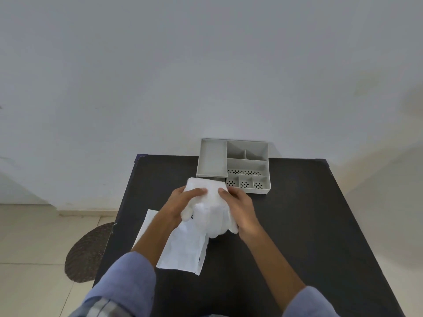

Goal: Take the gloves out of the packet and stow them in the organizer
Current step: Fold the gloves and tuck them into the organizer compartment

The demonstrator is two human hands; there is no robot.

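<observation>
White gloves are held above the black table, cuffs pointing away from me and fingers toward me. My left hand grips their left side, thumb on top. My right hand grips their right side. The flat, clear packet lies on the table under my left forearm. A grey organizer with several compartments stands at the table's far edge, just beyond the gloves; its compartments look empty.
A white wall rises right behind the organizer. A round brown mat lies on the tiled floor left of the table. Bare black tabletop spreads to the right of my hands.
</observation>
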